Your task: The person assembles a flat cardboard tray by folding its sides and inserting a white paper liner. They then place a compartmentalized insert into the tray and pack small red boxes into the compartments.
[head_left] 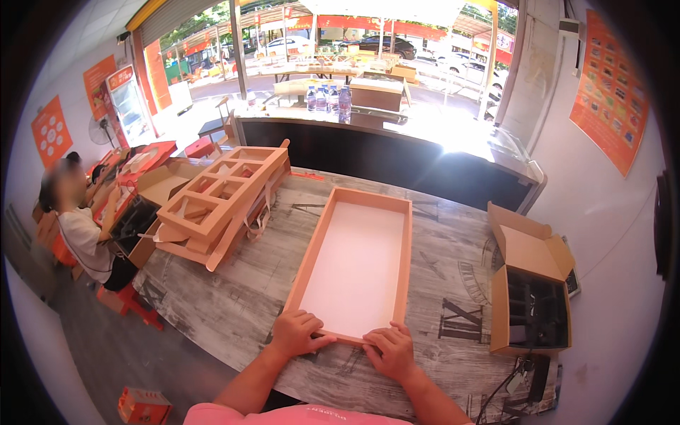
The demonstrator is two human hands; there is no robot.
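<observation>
A long shallow cardboard box (355,263) with brown walls and a white bottom lies flat on the table, its length pointing away from me. My left hand (300,333) is at its near left corner, fingers curled over the low wall and thumb along the near edge. At the near right corner, my right hand (392,350) grips the wall in the same way, fingers bent over the rim. Nothing lies inside the box. The undersides of both hands are hidden.
The table (439,262) has a grey wood-look top. To the left sit stacked cardboard frames (212,191) with square openings. An open carton (530,312) with black contents stands at right. Beyond are a counter (382,159) and water bottles (328,100). A person (83,227) sits far left.
</observation>
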